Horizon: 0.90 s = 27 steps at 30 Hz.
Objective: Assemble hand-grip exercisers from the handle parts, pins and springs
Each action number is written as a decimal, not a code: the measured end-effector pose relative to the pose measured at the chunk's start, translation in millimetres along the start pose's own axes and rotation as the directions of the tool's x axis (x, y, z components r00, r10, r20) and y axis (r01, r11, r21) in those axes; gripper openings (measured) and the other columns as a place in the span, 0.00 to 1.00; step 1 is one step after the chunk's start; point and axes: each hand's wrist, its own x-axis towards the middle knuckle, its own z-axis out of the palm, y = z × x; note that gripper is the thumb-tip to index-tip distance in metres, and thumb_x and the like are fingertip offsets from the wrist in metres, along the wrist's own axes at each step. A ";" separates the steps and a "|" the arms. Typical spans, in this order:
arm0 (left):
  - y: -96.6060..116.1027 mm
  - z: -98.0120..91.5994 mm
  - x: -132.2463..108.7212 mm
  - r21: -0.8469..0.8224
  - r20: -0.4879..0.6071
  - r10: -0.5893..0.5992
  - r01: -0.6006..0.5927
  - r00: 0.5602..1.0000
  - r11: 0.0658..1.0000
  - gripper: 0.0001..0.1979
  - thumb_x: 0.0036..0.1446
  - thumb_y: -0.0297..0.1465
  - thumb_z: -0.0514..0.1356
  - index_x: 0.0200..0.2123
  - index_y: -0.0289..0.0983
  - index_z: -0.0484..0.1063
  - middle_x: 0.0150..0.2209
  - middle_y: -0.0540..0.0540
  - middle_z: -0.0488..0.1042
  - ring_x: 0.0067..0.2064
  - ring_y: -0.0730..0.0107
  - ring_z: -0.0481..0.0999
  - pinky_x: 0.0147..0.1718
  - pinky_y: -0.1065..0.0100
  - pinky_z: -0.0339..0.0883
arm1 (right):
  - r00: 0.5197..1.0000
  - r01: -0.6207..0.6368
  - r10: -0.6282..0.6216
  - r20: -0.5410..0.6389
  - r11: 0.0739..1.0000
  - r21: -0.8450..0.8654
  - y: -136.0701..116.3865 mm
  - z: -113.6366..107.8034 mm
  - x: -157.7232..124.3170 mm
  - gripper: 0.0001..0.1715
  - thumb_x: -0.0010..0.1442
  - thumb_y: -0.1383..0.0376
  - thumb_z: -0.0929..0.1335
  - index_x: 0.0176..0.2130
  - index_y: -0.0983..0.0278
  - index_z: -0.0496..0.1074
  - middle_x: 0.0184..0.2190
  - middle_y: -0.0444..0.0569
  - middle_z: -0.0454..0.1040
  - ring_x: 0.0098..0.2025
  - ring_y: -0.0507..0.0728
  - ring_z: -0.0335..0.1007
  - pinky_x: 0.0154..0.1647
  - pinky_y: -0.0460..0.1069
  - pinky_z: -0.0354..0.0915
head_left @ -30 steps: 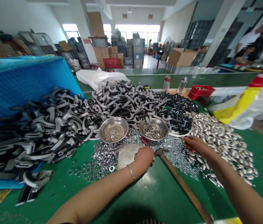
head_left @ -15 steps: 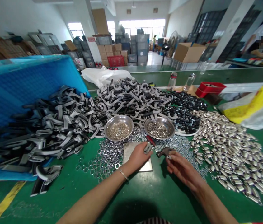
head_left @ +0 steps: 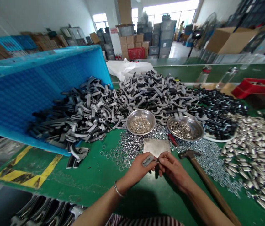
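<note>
My left hand (head_left: 135, 169) is closed around a grey handle piece (head_left: 147, 160) with a slotted end; its dark lower part shows below the fingers. Against it, my right hand (head_left: 175, 171) pinches thumb and fingertips together at a small shiny bit too tiny to name. Both hands meet just above the near edge of a flat metal plate (head_left: 157, 145). To the right of my right hand, a claw hammer (head_left: 205, 177) with a wooden handle lies on the green table, untouched.
Behind the plate stand two steel bowls (head_left: 154, 117) of small metal parts. A red-handled tool (head_left: 172, 140) lies between them. Loose rings (head_left: 115, 155), nuts, silver sleeves (head_left: 261, 163) and heaped grey-black handles (head_left: 156, 91) surround the spot. A blue crate (head_left: 52, 62) tilts at left.
My right hand has left the hammer and come over to the handle piece in my left hand. The hammer now lies on the table. My view has turned left.
</note>
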 end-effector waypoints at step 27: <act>2.0 -0.1 -24.7 -0.018 -0.125 -0.063 0.061 0.990 0.998 0.12 0.55 0.38 0.66 0.37 0.35 0.77 0.28 0.49 0.73 0.26 0.74 0.70 0.26 0.72 0.65 | 0.996 -0.080 0.080 0.028 0.997 0.000 -1.5 4.7 -7.7 0.13 0.59 0.55 0.73 0.35 0.63 0.74 0.25 0.41 0.67 0.25 0.50 0.63 0.30 0.48 0.69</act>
